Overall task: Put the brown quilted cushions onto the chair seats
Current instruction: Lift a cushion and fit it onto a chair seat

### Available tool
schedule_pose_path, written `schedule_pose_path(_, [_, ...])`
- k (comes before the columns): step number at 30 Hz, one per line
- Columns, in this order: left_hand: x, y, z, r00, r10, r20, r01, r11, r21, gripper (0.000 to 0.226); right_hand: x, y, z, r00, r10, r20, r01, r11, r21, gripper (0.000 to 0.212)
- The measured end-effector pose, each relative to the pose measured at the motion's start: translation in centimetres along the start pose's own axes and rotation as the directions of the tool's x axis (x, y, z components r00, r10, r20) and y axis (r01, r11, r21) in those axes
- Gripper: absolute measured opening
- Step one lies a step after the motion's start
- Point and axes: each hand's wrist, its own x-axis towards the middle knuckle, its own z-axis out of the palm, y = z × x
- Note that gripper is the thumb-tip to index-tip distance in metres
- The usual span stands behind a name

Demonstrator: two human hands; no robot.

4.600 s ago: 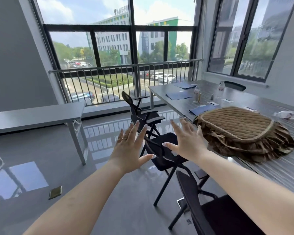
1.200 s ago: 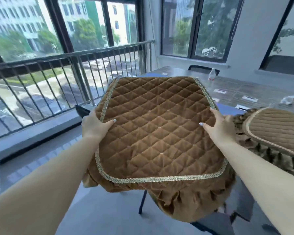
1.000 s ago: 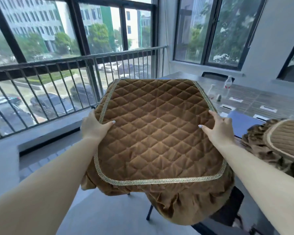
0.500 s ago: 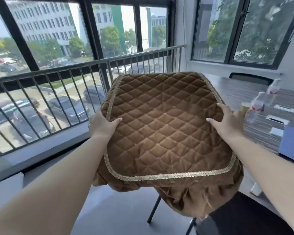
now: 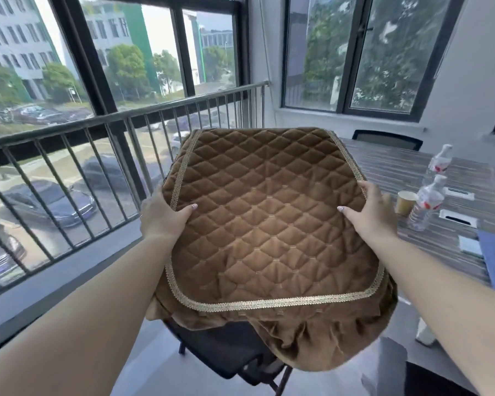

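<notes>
Head view: vs 0.5 s earlier the cushion (image 5: 266, 224) had been carried on above a black chair (image 5: 226, 350), whose seat now showed right under its front ruffle, so lowering looked next; none seen placed yet. Left hand (image 5: 162, 215) & right hand (image 5: 369, 212) gripped opposite edges, thumbs on top, other fingers curled under. Soft brown velvety fabric, diamond quilting, gold braid trim, pleated skirt. Table (image 5: 406, 167) w/ 2 plastic bottles on the right.

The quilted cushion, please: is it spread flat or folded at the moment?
Spread. The quilted cushion shows its whole diamond-stitched top, held at both sides by the left hand and right hand.
</notes>
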Motion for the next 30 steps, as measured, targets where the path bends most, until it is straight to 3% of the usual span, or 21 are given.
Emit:
schedule_pose_path(12, [17.4, 0.2, 9.6, 0.927, 0.245, 0.284, -0.213, 0.967, -0.137, 0.08, 1.9, -4.7, 5.6, 0.899, 0.242, -0.364, -0.289, 0.954, -0.078, 0.068])
schedule_pose_path(15, [19.9, 0.3, 11.5, 0.909, 0.262, 0.325, -0.23, 0.964, -0.136, 0.082, 2.4, -6.1, 5.4, 0.861, 0.296, -0.413, -0.323, 0.946, 0.006, 0.077])
schedule_pose_path(17, [20.5, 0.5, 12.4, 0.907, 0.224, 0.356, -0.197, 0.974, -0.111, 0.085, 2.6, -7.1, 4.9, 0.846, 0.348, -0.403, -0.358, 0.932, 0.054, 0.072])
schedule_pose_path(20, [21.2, 0.1, 14.0, 0.88, 0.138, 0.455, -0.096, 0.989, -0.115, 0.094, 3.1, -8.9, 4.6, 0.861, 0.324, -0.393, -0.352, 0.936, 0.001, 0.04])
schedule_pose_path(22, [21.5, -0.2, 14.8, 0.832, 0.08, 0.549, 0.0, 0.99, -0.144, 0.1, 3.2, -10.6, 4.6, 0.869, 0.271, -0.414, -0.309, 0.951, -0.026, 0.034])
schedule_pose_path(24, [21.4, 0.1, 15.0, 0.789, 0.073, 0.611, 0.007, 0.992, -0.127, 0.099, 3.6, -12.2, 4.9, 0.885, 0.192, -0.425, -0.246, 0.966, -0.076, 0.035])
schedule_pose_path(26, [20.9, 1.4, 14.7, 0.79, 0.195, 0.581, -0.133, 0.98, -0.148, 0.093, 4.0, -13.8, 5.5, 0.913, 0.096, -0.396, -0.167, 0.975, -0.149, 0.04])
schedule_pose_path(28, [19.9, 3.1, 13.8, 0.786, 0.429, 0.446, -0.342, 0.901, -0.266, 0.07, 4.4, -15.0, 6.1, 0.943, 0.003, -0.332, -0.086, 0.968, -0.234, 0.04])
schedule_pose_path(30, [18.7, 4.5, 12.3, 0.672, 0.693, 0.263, -0.594, 0.716, -0.367, 0.038, 4.8, -16.1, 6.6, 0.961, -0.091, -0.26, -0.008, 0.934, -0.357, 0.037])
